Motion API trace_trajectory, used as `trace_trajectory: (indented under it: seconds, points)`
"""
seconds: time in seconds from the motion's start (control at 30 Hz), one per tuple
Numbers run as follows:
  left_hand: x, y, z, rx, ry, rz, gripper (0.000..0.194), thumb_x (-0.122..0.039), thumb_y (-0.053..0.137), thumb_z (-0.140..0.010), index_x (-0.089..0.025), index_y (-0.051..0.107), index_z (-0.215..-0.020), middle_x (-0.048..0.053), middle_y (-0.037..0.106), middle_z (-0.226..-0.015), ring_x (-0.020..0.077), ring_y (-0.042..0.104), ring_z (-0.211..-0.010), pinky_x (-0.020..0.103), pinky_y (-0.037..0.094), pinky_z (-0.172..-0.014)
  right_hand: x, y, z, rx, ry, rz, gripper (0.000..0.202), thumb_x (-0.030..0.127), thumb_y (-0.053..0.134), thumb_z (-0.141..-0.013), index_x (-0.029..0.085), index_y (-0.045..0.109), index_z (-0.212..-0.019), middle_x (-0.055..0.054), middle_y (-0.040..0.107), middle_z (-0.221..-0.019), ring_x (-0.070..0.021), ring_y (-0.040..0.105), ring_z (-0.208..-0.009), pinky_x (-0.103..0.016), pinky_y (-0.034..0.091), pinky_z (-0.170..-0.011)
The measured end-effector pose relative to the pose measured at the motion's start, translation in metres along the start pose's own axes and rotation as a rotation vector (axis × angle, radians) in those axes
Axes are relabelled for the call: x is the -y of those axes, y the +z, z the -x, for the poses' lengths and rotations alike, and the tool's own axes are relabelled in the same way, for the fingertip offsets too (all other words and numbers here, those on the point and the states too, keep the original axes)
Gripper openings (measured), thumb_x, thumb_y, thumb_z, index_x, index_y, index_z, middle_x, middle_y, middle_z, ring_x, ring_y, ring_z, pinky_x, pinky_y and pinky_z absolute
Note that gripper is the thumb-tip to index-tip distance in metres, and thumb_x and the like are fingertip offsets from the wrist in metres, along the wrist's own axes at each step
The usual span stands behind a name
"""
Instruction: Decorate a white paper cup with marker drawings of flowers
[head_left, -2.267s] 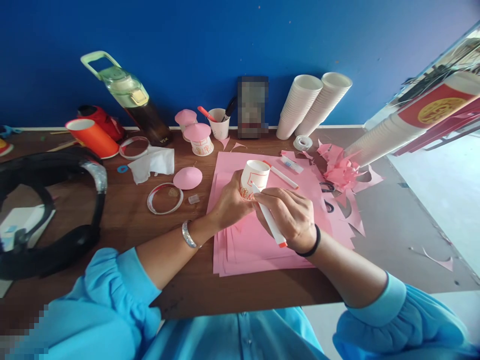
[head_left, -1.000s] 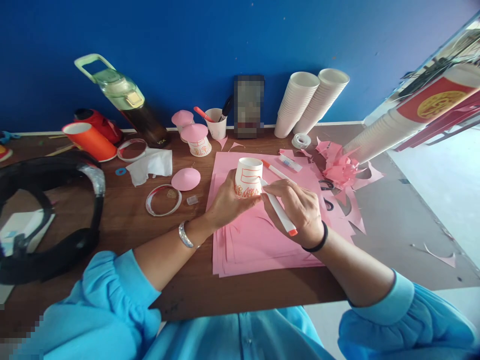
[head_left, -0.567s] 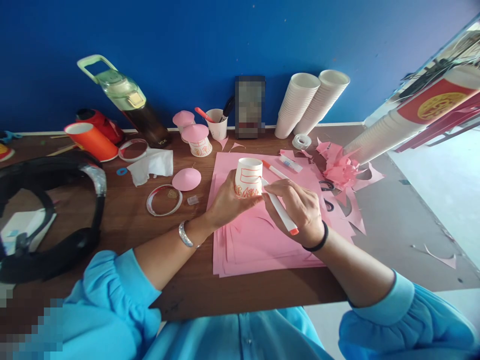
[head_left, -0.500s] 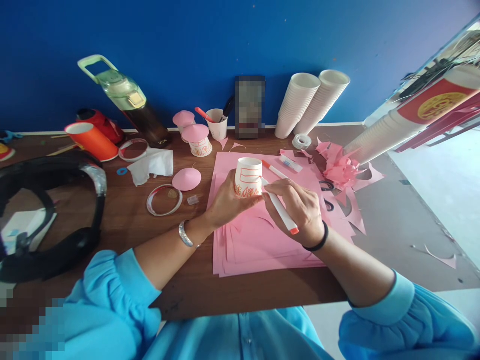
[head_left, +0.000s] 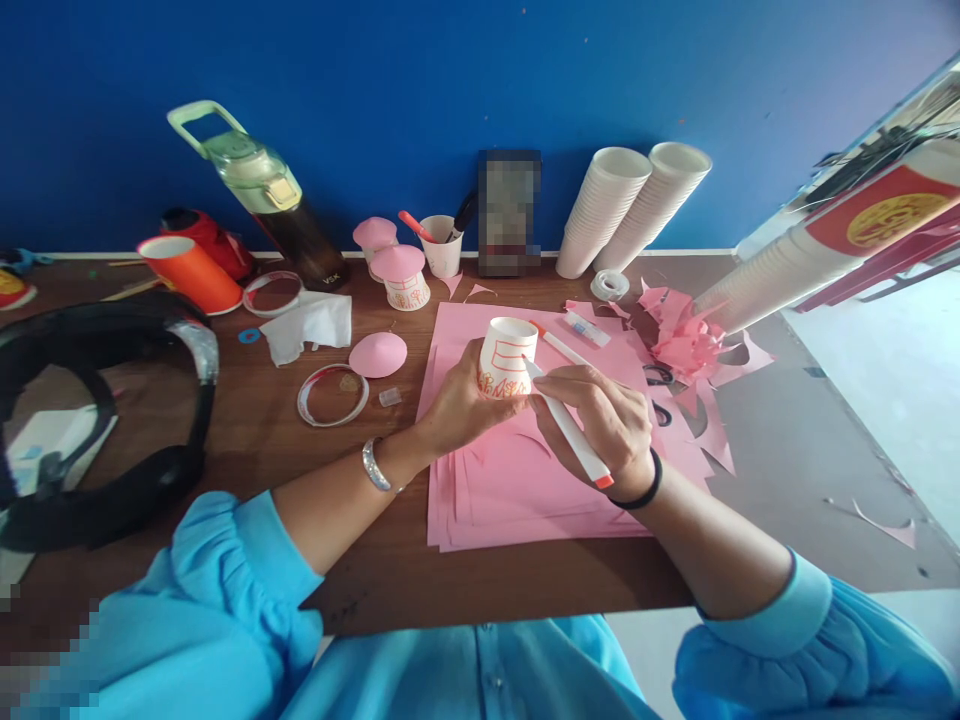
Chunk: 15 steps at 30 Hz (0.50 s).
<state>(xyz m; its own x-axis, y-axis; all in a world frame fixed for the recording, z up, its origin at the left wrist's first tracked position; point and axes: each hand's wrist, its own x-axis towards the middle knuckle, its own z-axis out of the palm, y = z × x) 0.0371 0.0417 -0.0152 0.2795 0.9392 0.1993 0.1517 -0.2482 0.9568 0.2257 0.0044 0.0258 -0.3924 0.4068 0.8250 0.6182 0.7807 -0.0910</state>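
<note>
My left hand (head_left: pixel 466 405) grips a white paper cup (head_left: pixel 498 362) from its left side and below. Orange-red lines form a rectangle on the cup, with flower and grass shapes beneath. In my right hand (head_left: pixel 607 415) is a white marker (head_left: pixel 574 440) with an orange end, its tip at the cup's right side by the lines. Both hands are above a stack of pink paper sheets (head_left: pixel 487 515). A loose pink paper cone (head_left: pixel 378 355) lies to the left. Behind it stand small decorated cups with pink cone tops (head_left: pixel 406 280).
Two stacks of white cups (head_left: pixel 604 212) and a cup holding pens (head_left: pixel 442 255) stand along the blue wall. Right are scissors (head_left: pixel 661 413) and crumpled pink scraps (head_left: pixel 686 335). Left are a bottle (head_left: pixel 281 220), tape rings (head_left: pixel 301 400) and a black headband-like device (head_left: pixel 199 420).
The cup has turned and tilted slightly in my left hand. My right hand has shifted a little with the marker, whose tip stays by the cup. The whole view has moved slightly.
</note>
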Motion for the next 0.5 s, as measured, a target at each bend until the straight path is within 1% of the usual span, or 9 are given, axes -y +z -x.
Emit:
trace_trajectory:
  seconds: [0.1,0.17,0.33,0.5]
  points:
    - [-0.0022,0.0004,0.0004,0.04,-0.071,0.097,0.055,-0.039,0.086,-0.074,-0.02,0.052,-0.113,0.01,0.072,-0.114,0.0238,0.071,-0.099,0.036,0.06,-0.078,0.0004,-0.0004,-0.0016,-0.004,-0.001,0.012,0.023,0.004,0.069,-0.095,0.016,0.062,-0.113,-0.007,0.075,-0.089,-0.0175,0.074,-0.075,-0.028,0.06,-0.066]
    - [-0.0036,0.0005,0.0005,0.039,-0.097,0.114,0.057,-0.037,0.086,-0.073,-0.02,0.052,-0.114,0.01,0.071,-0.116,0.024,0.07,-0.101,0.036,0.059,-0.079,0.0003,-0.001,-0.0023,0.0,0.002,0.014,0.022,0.006,0.067,-0.097,0.018,0.061,-0.114,-0.006,0.075,-0.09,-0.017,0.074,-0.075,-0.028,0.061,-0.066]
    - [-0.0056,0.0004,0.0007,0.04,-0.112,0.094,0.055,-0.034,0.086,-0.072,-0.02,0.052,-0.114,0.01,0.072,-0.116,0.0243,0.071,-0.102,0.035,0.06,-0.078,-0.001,-0.0011,-0.0013,0.01,0.028,0.012,0.023,0.01,0.065,-0.099,0.022,0.061,-0.119,-0.004,0.075,-0.091,-0.0173,0.076,-0.076,-0.029,0.062,-0.065]
    - [-0.0055,0.0007,0.0009,0.036,-0.094,0.062,0.052,-0.031,0.084,-0.073,-0.021,0.052,-0.113,0.01,0.072,-0.116,0.0242,0.071,-0.101,0.036,0.06,-0.078,-0.0022,0.0005,0.0004,0.014,0.025,-0.007,0.022,0.01,0.065,-0.099,0.02,0.061,-0.118,-0.005,0.076,-0.093,-0.0181,0.076,-0.077,-0.03,0.063,-0.066]
